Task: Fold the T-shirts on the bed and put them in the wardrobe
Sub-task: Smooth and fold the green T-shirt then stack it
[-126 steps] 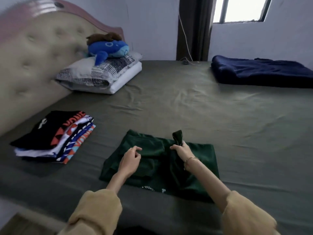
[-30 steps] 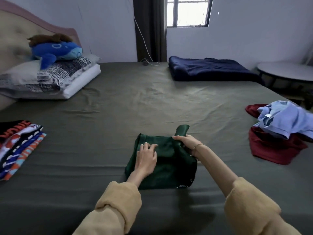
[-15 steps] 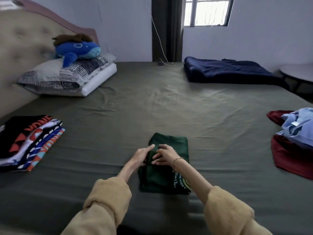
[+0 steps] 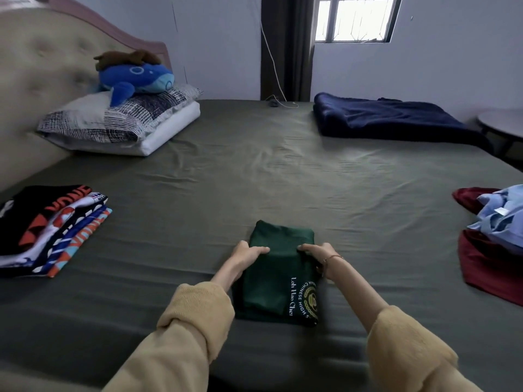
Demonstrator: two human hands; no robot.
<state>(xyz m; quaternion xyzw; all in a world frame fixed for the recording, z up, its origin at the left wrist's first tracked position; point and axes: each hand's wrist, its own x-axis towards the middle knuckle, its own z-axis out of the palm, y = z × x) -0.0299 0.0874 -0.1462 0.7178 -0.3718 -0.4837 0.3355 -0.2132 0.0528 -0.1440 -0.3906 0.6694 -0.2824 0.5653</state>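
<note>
Hands on folded dark green T-shirt, lower centre of frame, lying flat on the olive bed sheet. Left hand at the shirt's left edge, thumb across the top of the fabric, other fingers hidden along the side; looks like a pinch on the edge. Right hand at the right edge, thumb likewise on top, fingers curled down over the side, thin bracelet on the wrist. Both forearms in pushed-up mustard yellow sleeves. White and yellow printed crest and lettering on the shirt's near right corner.

Stack of folded printed T-shirts at left edge of frame, black one with orange lettering on top, well apart from the green one. Unfolded pile at right edge: light blue garment lying on top of a dark red garment. Upper left: padded beige headboard, patterned pillow on a white one, blue whale plush on the pillows. Upper right: folded navy blanket on the bed, round bench edge just beyond. Window and dark curtain top centre.
</note>
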